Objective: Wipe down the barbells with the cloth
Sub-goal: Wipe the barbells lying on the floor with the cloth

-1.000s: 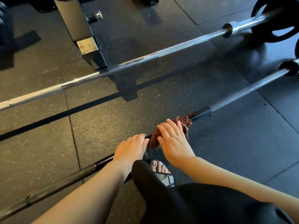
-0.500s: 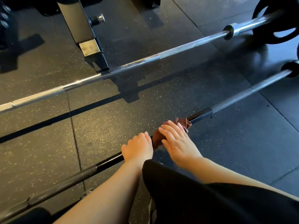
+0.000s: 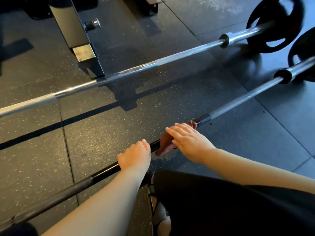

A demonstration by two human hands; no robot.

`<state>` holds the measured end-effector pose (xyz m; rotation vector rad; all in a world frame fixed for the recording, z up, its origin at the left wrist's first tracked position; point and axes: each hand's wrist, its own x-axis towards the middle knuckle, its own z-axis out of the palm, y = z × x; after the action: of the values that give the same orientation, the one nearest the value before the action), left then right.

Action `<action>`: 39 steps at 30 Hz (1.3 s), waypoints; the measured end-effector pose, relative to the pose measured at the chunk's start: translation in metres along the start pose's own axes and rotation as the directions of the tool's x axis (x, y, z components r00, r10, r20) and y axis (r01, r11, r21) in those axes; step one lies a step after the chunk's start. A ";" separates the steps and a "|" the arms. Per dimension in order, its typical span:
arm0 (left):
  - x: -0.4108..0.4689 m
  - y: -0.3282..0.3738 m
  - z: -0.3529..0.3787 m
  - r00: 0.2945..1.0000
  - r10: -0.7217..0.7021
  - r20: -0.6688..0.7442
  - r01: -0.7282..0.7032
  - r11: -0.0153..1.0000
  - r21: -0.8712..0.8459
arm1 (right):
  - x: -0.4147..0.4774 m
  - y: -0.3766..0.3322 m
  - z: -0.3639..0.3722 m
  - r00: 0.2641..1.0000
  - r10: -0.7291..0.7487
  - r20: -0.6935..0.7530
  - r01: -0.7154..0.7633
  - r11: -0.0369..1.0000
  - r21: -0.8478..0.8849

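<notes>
Two barbells lie on the rubber floor [image 3: 95, 138], both slanting from 8 o'clock up to 2 o'clock. The near barbell [image 3: 238, 101] carries both hands at mid-shaft. The left hand [image 3: 134, 156] wraps the black section, fingers curled over the top and gripping it. Just beside it, toward 2 o'clock, the right hand [image 3: 190, 142] lies on the brown cloth [image 3: 165, 144], fingers close together and almost straight, pressing the cloth onto the bar. A short gap of bare bar separates the two hands.

The cloth is bunched round the shaft; one edge sags below the bar at the hand's 8 o'clock side, the other peeks past the fingertips, just short of where black gives way to silver. Beyond that edge the shaft runs bare up to the dark collar [image 3: 283, 76] and the near plate [image 3: 300, 46] at the frame's right edge. Toward 8 o'clock the bar is likewise bare down to the frame's corner.

The far barbell [image 3: 170, 60] is well apart — a broad strip of floor lies between the two shafts. Its plate [image 3: 277, 12] stands at 1 o'clock. A rack post [image 3: 71, 26] rises at 11 o'clock, its foot showing just behind that far shaft. A black-clad knee [image 3: 221, 205] fills the 5 o'clock corner.
</notes>
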<state>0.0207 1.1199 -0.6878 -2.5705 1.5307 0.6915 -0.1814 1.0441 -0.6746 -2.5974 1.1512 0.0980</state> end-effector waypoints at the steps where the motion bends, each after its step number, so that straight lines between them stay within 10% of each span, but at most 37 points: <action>1: 0.000 0.001 0.000 1.000 -0.008 0.014 0.008 1.000 0.001 | -0.002 0.008 -0.004 0.999 0.030 0.012 -0.030 1.000 0.000; 15: 0.003 0.012 0.003 0.997 -0.048 -0.054 0.050 0.998 0.032 | 0.047 0.018 -0.071 0.824 0.006 0.567 0.172 0.950 -0.259; 20: 0.009 0.029 0.000 0.999 -0.023 -0.046 0.024 1.000 0.018 | 0.037 -0.007 -0.032 0.927 -0.009 0.376 0.100 0.969 -0.225; 25: 0.008 0.024 0.003 0.995 -0.004 -0.105 0.004 1.000 -0.004 | 0.021 0.005 0.009 0.986 -0.114 -0.119 0.101 0.989 -0.110; 33: 0.006 0.025 0.002 0.996 -0.013 -0.093 0.016 0.999 0.029 | 0.022 0.007 0.014 0.958 0.236 -0.166 -0.243 0.970 -0.022; 39: 0.006 0.025 0.000 0.995 -0.016 -0.095 0.018 1.000 0.024 | 0.028 -0.007 0.007 0.973 -0.203 -0.109 0.196 0.978 -0.070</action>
<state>0.0021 1.1027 -0.6865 -2.6298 1.5314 0.5527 -0.1573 1.0306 -0.6847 -2.7866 0.9281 -0.0635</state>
